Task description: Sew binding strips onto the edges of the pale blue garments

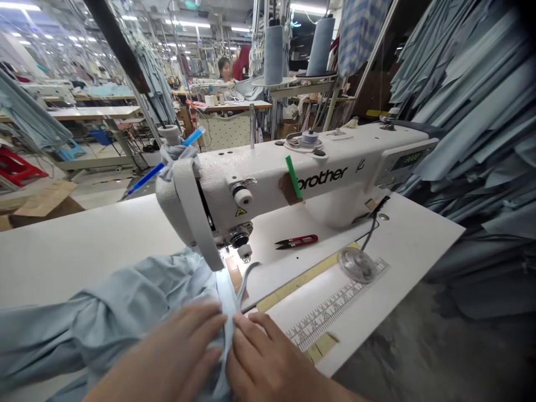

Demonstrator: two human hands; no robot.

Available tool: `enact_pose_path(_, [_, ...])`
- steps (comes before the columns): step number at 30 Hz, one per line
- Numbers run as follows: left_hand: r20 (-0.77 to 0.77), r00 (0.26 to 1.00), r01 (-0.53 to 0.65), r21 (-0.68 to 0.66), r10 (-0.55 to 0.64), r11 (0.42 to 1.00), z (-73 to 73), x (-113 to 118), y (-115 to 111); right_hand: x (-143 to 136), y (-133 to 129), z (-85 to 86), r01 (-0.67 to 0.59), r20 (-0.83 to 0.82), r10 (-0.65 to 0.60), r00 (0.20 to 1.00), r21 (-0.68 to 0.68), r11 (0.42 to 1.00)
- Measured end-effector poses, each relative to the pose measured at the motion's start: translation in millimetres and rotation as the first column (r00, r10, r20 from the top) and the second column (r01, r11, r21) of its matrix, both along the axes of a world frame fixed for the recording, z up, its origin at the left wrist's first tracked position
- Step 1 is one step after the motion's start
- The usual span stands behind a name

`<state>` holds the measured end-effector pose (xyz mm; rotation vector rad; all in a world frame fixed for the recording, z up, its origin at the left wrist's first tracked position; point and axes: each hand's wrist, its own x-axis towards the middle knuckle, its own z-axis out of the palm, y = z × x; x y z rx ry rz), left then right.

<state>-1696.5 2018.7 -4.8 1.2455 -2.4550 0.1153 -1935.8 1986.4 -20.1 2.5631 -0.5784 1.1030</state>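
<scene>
Light blue fabric (125,301) lies bunched on the white table, left of and below the needle area of a white sewing machine (268,184). A narrow strip of the fabric (227,290) runs toward me from under the machine's head. My left hand (180,352) rests over the fabric, blurred by motion, so its hold on the cloth is unclear. On the strip's right edge, my right hand (263,357) has its fingers bent and pressed together on the cloth.
Red-handled thread snips (297,242) lie under the machine arm. A ruler strip (330,307) and a clear round object (357,264) are on the table's right part. Blue-grey garments (456,111) hang at right. A person (225,70) sits in the background.
</scene>
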Motion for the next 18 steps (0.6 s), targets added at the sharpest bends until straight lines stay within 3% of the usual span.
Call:
enact_pose_path(4, [0.078,0.996,0.054,-0.162,-0.041,0.985,3.6,1.1,-22.9,4.1,11.3,-14.2,0.081,0.078,-0.078,0.994,-0.037,0.996])
enact_pose_path(12, [0.096,0.992,0.104,-0.253,-0.082,0.962,-26.1,-20.7,0.5,7.5,1.2,-13.7,0.084,0.126,-0.076,0.989,-0.054,0.995])
enact_pose_path(14, [0.138,0.988,0.107,-0.279,-0.07,0.954,-23.0,-20.7,-4.8,8.4,-2.9,-10.8,0.065,0.094,-0.063,0.994,-0.018,0.998])
enact_pose_path(18, [0.27,0.962,0.107,-0.271,-0.032,0.957,-1.4,-22.7,-18.9,9.4,-15.8,1.7,0.033,-0.002,-0.033,0.999,0.075,0.997])
